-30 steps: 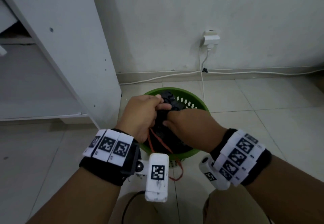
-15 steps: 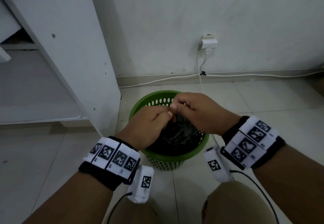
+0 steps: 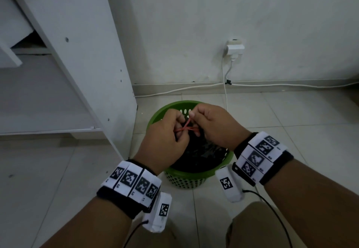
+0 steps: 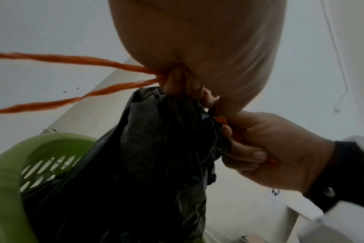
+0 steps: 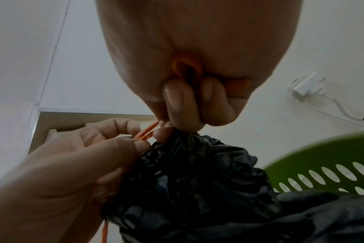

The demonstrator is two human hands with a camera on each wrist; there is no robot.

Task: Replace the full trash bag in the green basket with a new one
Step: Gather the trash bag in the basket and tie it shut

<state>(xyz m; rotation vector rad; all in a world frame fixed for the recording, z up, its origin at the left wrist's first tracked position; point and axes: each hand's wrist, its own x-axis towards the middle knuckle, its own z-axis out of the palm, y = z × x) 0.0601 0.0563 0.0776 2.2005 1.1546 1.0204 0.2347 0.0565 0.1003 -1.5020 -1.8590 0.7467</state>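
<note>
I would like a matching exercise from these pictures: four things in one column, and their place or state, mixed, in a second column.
Things:
1. trash bag
2. drawstring
3. basket
4. charger

Place or state:
A. plugged into the wall
B. green, standing on the floor
C. orange, pinched by both hands
D. black, gathered shut at the top, inside the basket

Pairs: 1-D, 2-C, 3-B, 4-A

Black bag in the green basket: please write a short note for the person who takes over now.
Left hand: pinches the orange drawstring.
Right hand: pinches the same drawstring, with more of it curled in the palm.
Bag: black, mouth gathered shut, sits in the basket on the floor beside the white shelf.
Done: mouth gathered, strings crossed.
Left: finish the knot, lift the bag out, fit a new one. No new bag is in view.
</note>
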